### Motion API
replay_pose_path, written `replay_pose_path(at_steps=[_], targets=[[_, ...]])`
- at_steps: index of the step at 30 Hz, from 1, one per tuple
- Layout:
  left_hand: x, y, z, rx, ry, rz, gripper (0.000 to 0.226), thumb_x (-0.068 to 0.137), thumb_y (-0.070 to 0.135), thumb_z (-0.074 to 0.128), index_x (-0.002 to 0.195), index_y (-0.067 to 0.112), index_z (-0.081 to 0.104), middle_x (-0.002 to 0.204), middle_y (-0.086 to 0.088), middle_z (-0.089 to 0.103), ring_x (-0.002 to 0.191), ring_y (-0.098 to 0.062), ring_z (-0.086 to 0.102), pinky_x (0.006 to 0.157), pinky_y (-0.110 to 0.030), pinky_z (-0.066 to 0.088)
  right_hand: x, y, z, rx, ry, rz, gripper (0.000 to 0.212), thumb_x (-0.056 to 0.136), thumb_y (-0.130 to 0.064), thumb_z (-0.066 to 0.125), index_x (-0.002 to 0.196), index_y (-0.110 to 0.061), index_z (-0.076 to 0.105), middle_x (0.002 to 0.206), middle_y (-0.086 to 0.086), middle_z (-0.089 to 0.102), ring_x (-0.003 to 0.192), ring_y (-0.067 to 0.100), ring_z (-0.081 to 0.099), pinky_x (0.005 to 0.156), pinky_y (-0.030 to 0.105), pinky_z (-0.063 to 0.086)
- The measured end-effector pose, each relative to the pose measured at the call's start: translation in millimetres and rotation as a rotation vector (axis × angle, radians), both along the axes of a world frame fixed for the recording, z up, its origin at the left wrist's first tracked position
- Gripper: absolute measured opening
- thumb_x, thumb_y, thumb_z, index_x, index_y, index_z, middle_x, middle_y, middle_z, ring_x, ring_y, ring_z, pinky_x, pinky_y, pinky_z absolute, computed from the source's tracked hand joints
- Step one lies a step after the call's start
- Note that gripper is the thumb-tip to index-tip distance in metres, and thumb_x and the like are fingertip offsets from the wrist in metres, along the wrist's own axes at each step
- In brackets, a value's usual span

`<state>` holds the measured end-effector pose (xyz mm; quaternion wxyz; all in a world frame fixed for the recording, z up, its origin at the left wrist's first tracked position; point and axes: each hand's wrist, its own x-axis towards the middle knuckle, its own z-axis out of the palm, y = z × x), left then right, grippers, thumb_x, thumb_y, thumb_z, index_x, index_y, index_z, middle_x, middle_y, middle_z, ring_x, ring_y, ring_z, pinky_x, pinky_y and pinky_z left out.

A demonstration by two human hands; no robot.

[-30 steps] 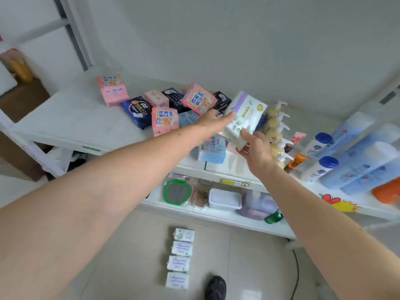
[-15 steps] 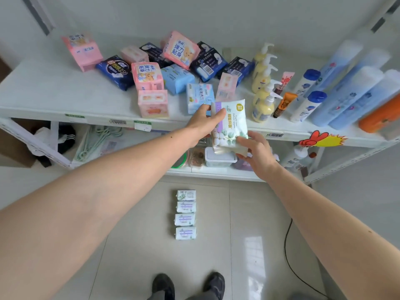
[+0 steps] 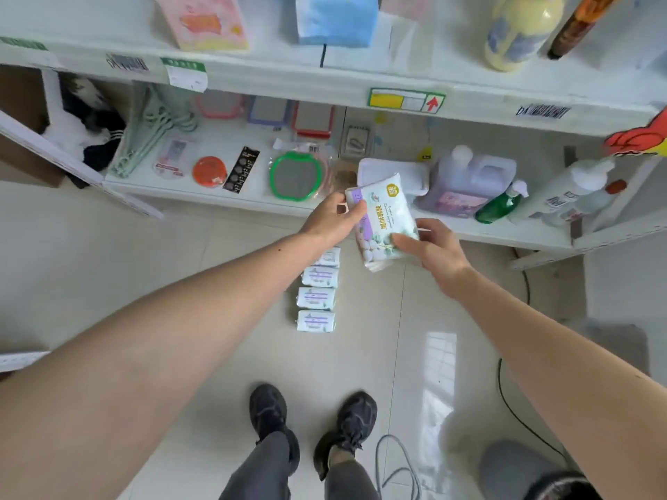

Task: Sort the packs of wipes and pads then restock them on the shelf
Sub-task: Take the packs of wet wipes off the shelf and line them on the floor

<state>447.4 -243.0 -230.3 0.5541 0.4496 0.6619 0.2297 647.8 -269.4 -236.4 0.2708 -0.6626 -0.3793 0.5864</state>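
Below, both hands (image 3: pixel 334 220) (image 3: pixel 433 249) grip 1 wipes pack (image 3: pixel 382 220) over 4 floor packs (image 3: pixel 317 299); lower shelf (image 3: pixel 505 230) behind.

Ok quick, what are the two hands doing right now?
Left hand: pinching the top left corner of the white pack.
Right hand: gripping the same pack at its lower right edge.
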Motion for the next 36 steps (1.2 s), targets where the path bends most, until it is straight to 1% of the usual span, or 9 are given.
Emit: replay_pose_path(at_steps=[6, 10, 12, 14, 18, 23, 27, 31, 36], targets=[[-29, -41, -96, -0.137, 0.086, -0.050, 0.035, 0.082, 0.058, 0.052, 0.085, 0.026, 0.067, 0.094, 0.002, 0.063, 0.089, -0.017, 0.059, 0.086, -0.037, 0.050, -19, -30, -96, -0.020, -0.119, 0.085, 0.065, 0.061, -0.027, 0.091, 0.117, -0.023, 0.058, 0.112, 0.000, 0.065, 0.097, 0.018, 0.066, 0.082, 0.036, 0.057], [-58, -76, -164, -0.193, 0.100, -0.029, 0.082, 0.068, 0.071, 0.055, 0.133, 0.023, 0.044, 0.125, 0.006, 0.059, 0.114, -0.015, 0.058, 0.098, -0.041, 0.048, -47, -64, -158, -0.059, -0.212, 0.173, 0.082, 0.061, -0.028, 0.091, 0.130, -0.021, 0.048, 0.119, -0.004, 0.057, 0.102, 0.015, 0.059, 0.085, 0.030, 0.052], [-72, -97, -191, -0.211, 0.084, -0.060, 0.056, 0.084, 0.056, 0.057, 0.132, 0.029, 0.044, 0.117, 0.011, 0.058, 0.109, -0.012, 0.056, 0.093, -0.034, 0.047, -63, -85, -191, -0.067, -0.249, 0.201, 0.088, 0.061, -0.028, 0.091, 0.135, -0.020, 0.045, 0.122, -0.005, 0.055, 0.105, 0.015, 0.056, 0.086, 0.025, 0.046], [-87, -121, -224, -0.228, 0.093, -0.107, 0.031, 0.090, 0.049, 0.056, 0.115, 0.030, 0.054, 0.103, 0.011, 0.059, 0.092, -0.011, 0.056, 0.077, -0.028, 0.046, -79, -108, -224, -0.065, -0.294, 0.230, 0.091, 0.059, -0.027, 0.091, 0.137, -0.018, 0.045, 0.120, -0.006, 0.055, 0.108, 0.013, 0.054, 0.088, 0.021, 0.040], [-112, -175, -288, -0.314, 0.052, -0.130, 0.035, 0.089, 0.047, 0.059, 0.115, 0.024, 0.061, 0.112, 0.009, 0.065, 0.096, -0.008, 0.058, 0.075, -0.021, 0.043, -102, -154, -287, -0.062, -0.384, 0.340, 0.077, 0.055, -0.021, 0.091, 0.125, -0.019, 0.058, 0.114, -0.001, 0.060, 0.104, 0.019, 0.057, 0.087, 0.023, 0.043], [-120, -233, -367, -0.416, 0.027, -0.125, 0.026, 0.088, 0.032, 0.066, 0.110, 0.020, 0.060, 0.098, 0.012, 0.063, 0.088, -0.002, 0.058, 0.070, -0.012, 0.042, -118, -202, -369, -0.048, -0.426, 0.385, 0.072, 0.062, -0.007, 0.084, 0.127, -0.022, 0.056, 0.125, 0.009, 0.038, 0.097, 0.010, 0.040, 0.081, 0.002, 0.028], [-118, -262, -431, -0.421, -0.039, -0.130, 0.052, 0.082, 0.025, 0.074, 0.128, 0.023, 0.049, 0.114, 0.012, 0.062, 0.101, 0.001, 0.057, 0.072, -0.010, 0.043, -124, -222, -426, -0.039, -0.442, 0.402, 0.073, 0.071, -0.001, 0.076, 0.133, -0.027, 0.049, 0.123, 0.010, 0.034, 0.098, 0.017, 0.045, 0.087, 0.014, 0.038], [-118, -273, -486, -0.430, -0.022, -0.089, 0.061, 0.078, 0.024, 0.078, 0.126, 0.021, 0.039, 0.117, 0.012, 0.059, 0.102, 0.001, 0.056, 0.075, -0.016, 0.045, -132, -229, -477, 0.000, -0.519, 0.427, 0.072, 0.069, 0.000, 0.075, 0.130, -0.028, 0.046, 0.123, 0.004, 0.039, 0.097, 0.026, 0.056, 0.084, 0.033, 0.051], [-117, -277, -532, -0.412, 0.008, -0.088, 0.059, 0.081, 0.022, 0.075, 0.125, 0.020, 0.036, 0.109, 0.017, 0.052, 0.086, 0.015, 0.046, 0.063, -0.008, 0.039, -139, -232, -524, 0.008, -0.554, 0.356, 0.081, 0.069, 0.004, 0.076, 0.136, -0.018, 0.036, 0.131, 0.004, 0.041, 0.103, 0.022, 0.052, 0.079, 0.027, 0.043]])
